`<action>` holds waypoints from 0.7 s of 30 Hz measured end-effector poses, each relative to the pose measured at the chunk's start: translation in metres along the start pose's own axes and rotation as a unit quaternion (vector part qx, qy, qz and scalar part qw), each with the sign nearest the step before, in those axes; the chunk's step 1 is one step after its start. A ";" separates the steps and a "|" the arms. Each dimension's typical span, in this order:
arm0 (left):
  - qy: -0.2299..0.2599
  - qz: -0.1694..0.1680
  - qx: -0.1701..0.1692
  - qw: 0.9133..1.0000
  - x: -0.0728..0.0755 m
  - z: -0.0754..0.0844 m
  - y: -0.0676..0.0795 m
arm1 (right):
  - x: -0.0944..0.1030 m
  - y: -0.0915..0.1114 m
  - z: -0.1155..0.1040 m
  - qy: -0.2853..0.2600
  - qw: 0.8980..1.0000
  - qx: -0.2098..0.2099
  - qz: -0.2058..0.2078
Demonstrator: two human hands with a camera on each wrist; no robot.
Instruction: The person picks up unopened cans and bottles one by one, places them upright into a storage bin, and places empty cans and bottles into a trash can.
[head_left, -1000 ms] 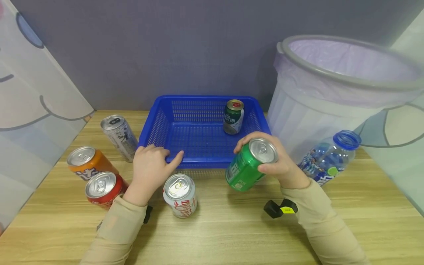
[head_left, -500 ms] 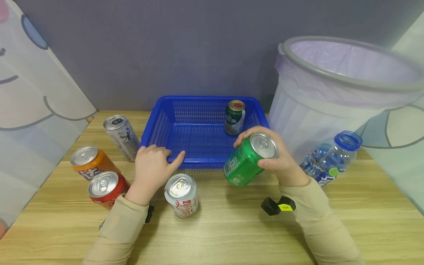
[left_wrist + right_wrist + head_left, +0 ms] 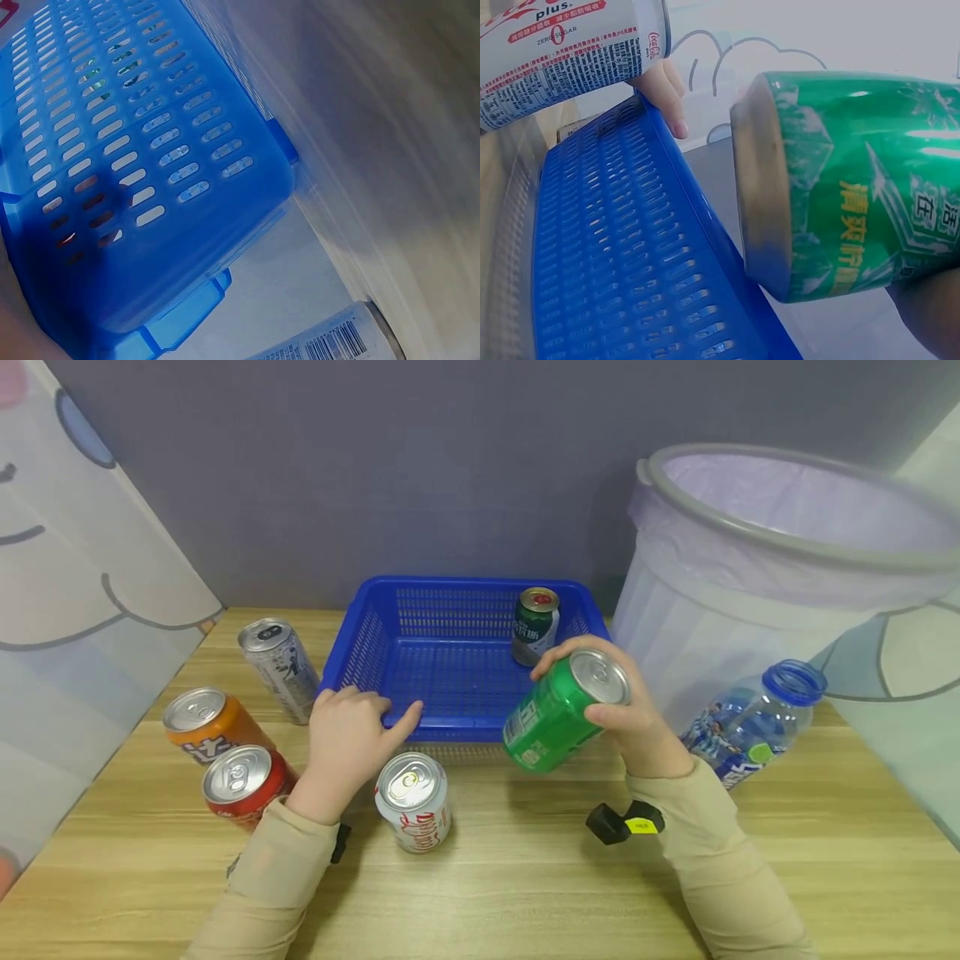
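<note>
My right hand (image 3: 630,710) grips a green soda can (image 3: 551,722), tilted and held off the table in front of the blue basket (image 3: 471,724). In the right wrist view the can's silver base (image 3: 765,191) is beside the basket's rim. My left hand (image 3: 348,739) holds the basket's front left corner, its fingers bent over the rim and its thumb stretched along it. A dark green can (image 3: 534,631) stands inside the basket at the back right. Close to my left hand, a white Coca-Cola can (image 3: 416,814) stands on the table.
Left of the basket are a silver patterned can (image 3: 283,672), an orange can (image 3: 225,731) and a red can (image 3: 255,793). A clear bottle (image 3: 757,718) with a blue neck stands at the right, before a large lined bin (image 3: 720,585). A grey wall (image 3: 450,468) rises behind.
My right hand has moved slightly up toward the basket with the green can, which leans more. My left hand stays on the basket's corner.
</note>
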State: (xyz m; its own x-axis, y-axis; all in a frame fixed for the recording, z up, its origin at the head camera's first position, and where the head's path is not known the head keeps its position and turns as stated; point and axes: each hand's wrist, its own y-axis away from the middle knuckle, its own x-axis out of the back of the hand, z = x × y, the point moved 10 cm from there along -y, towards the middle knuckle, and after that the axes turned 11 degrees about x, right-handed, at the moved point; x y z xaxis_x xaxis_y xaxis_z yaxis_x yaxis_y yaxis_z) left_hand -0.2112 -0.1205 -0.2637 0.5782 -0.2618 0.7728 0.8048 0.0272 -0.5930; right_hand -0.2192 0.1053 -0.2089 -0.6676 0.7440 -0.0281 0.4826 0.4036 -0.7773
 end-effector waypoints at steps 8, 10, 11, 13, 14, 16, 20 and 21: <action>0.000 0.003 -0.003 1.000 0.000 0.000 0.000 | 0.006 -0.001 0.002 -0.011 1.000 -0.013 0.026; 0.001 0.006 -0.005 1.000 0.000 0.000 0.000 | 0.007 -0.001 0.002 -0.009 0.999 -0.014 0.029; 0.003 0.007 -0.006 1.000 0.000 0.001 0.000 | 0.007 -0.001 0.002 -0.007 0.999 -0.015 0.030; 0.004 0.011 -0.008 1.000 0.001 0.001 0.001 | 0.008 -0.001 0.002 -0.005 0.999 -0.017 0.034; 0.005 0.012 -0.009 1.000 0.001 0.001 0.001 | 0.008 -0.001 0.002 -0.007 0.999 -0.017 0.038; 0.005 0.012 -0.009 1.000 0.001 0.001 0.001 | 0.009 -0.001 0.001 -0.008 0.999 -0.016 0.049; 0.005 0.010 -0.007 1.000 0.001 0.001 0.001 | 0.014 -0.001 0.000 -0.014 0.996 -0.008 0.086; 0.004 0.009 -0.007 1.000 0.001 0.002 0.001 | 0.017 -0.001 0.000 -0.016 0.995 -0.007 0.098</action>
State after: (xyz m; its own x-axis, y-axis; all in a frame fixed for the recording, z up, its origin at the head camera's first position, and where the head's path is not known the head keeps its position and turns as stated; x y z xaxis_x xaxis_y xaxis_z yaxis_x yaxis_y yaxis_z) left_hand -0.2096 -0.1194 -0.2626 0.5915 -0.2700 0.7597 0.7922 0.0192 -0.6100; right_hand -0.2311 0.1171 -0.2087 -0.5773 0.7917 -0.1997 0.6130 0.2587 -0.7465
